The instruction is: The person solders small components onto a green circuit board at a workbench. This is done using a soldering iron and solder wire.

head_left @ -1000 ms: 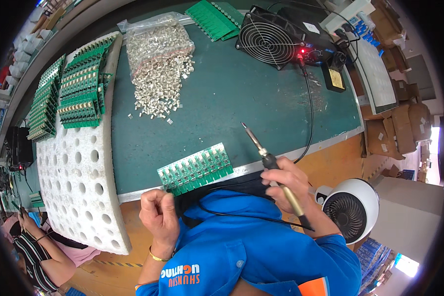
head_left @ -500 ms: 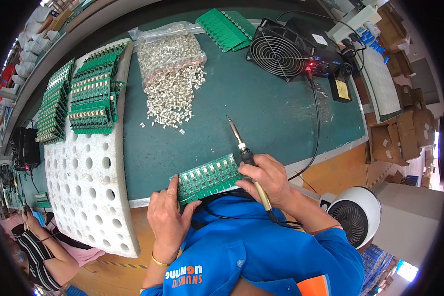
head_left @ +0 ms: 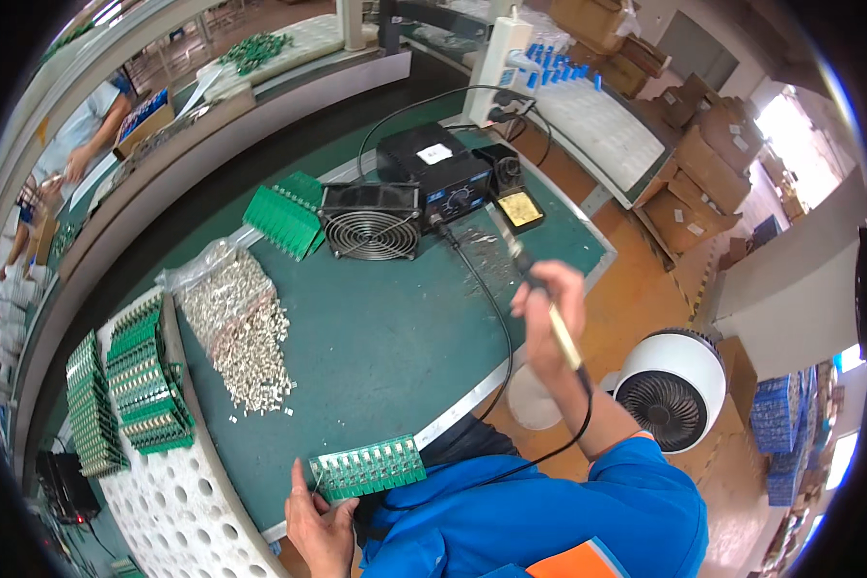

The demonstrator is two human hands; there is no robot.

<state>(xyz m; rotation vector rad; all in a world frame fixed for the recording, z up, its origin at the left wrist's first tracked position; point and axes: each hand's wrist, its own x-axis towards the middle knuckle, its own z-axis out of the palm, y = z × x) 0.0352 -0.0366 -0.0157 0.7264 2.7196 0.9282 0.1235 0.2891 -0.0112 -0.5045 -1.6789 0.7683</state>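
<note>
Here, left hand [head_left: 320, 525] fingers pinch a green circuit board strip [head_left: 368, 466] at the worktop [head_left: 376, 337] edge; right hand [head_left: 549, 318] grips a raised soldering iron [head_left: 539, 299], soldering apparently unfinished.

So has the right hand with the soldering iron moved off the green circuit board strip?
Yes. The right hand has swung away from the green circuit board strip, toward the black soldering station.
</note>
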